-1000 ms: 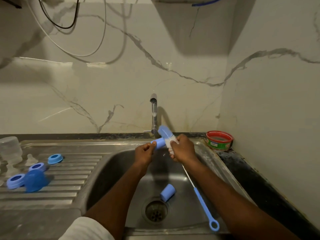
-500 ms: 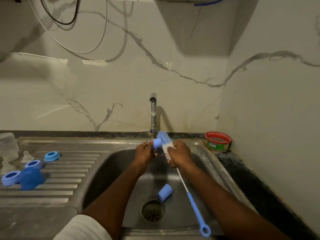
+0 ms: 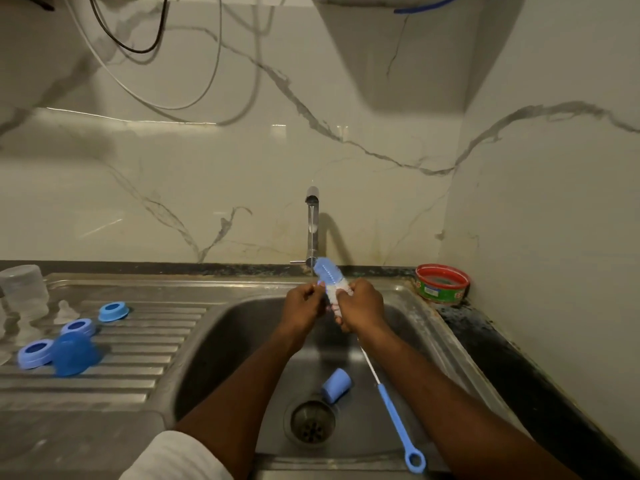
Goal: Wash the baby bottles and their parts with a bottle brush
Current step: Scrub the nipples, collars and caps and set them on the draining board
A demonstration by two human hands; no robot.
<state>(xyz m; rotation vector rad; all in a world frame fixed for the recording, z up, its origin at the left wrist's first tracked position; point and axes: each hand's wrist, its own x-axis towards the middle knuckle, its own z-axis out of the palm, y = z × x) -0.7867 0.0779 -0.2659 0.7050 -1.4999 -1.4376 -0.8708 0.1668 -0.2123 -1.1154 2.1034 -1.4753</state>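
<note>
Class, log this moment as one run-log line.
right hand grips bottle brush | left hand at brush head | blue cap in sink

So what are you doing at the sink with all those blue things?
A person is washing baby bottle parts at a steel sink. The right hand grips the long blue-handled bottle brush near its blue and white head, under the tap. The left hand pinches something small against the bristles; what it is cannot be seen. A small blue cap lies in the basin by the drain. Blue screw rings and a clear bottle sit on the draining board.
</note>
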